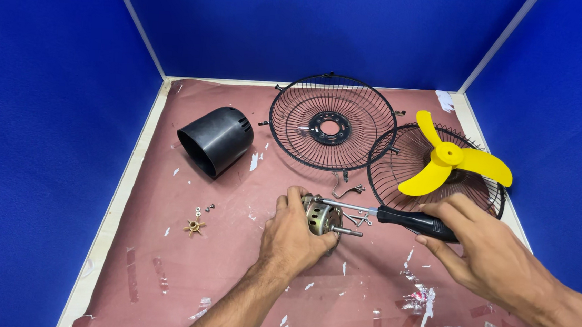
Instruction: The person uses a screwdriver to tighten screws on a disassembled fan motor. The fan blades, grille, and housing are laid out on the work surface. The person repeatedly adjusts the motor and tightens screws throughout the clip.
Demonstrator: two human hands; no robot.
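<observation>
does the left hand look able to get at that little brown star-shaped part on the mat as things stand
Probably not at once: the left hand is wrapped around the fan motor, so it is occupied. The path itself looks free, though; only bare mat lies between it and the brown star-shaped part.

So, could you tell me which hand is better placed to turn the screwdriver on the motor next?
The right hand: it already grips the screwdriver, whose tip meets the motor. The left hand holds that motor.
</observation>
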